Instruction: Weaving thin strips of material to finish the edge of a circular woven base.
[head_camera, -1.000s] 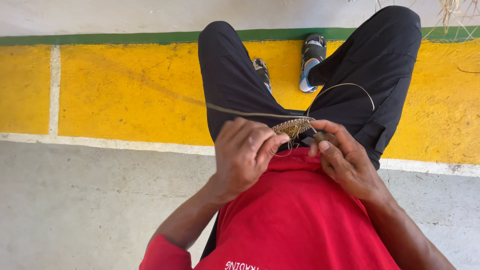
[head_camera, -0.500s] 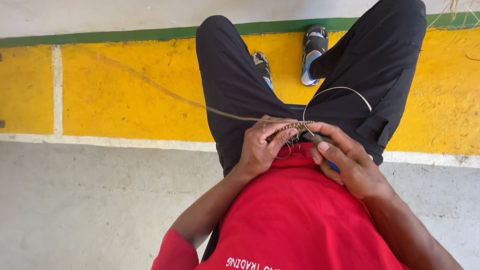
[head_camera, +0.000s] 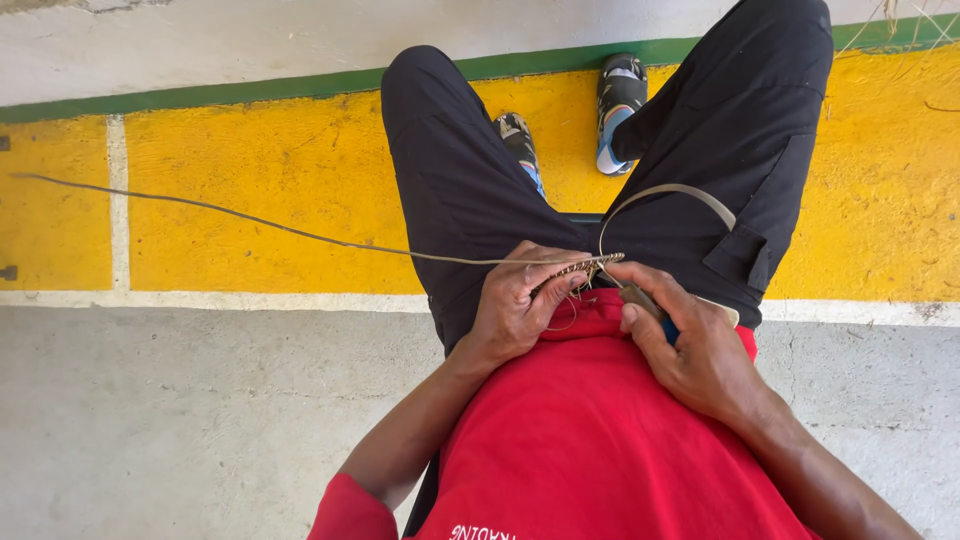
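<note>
My left hand (head_camera: 520, 300) pinches a small woven straw piece (head_camera: 578, 268) above my lap, fingers closed around it. A long thin straw strand (head_camera: 250, 222) runs from that piece far out to the left across the yellow floor. A second, flatter strand (head_camera: 668, 190) loops up and right over my black trousers. My right hand (head_camera: 690, 345) sits just right of the woven piece, closed on a small tool with a dark shaft and a blue handle (head_camera: 666, 328), its tip touching the weave.
I am seated, in a red shirt (head_camera: 590, 440) and black trousers (head_camera: 470, 190), sandalled feet (head_camera: 620, 95) on a yellow painted floor band (head_camera: 260, 190) with a green stripe (head_camera: 200, 95). Grey concrete (head_camera: 180, 410) lies below, and dry straw lies at the top right corner.
The long strand now stretches taut far to the left. My left hand has shifted slightly along the weave; my right hand stays on the tool.
</note>
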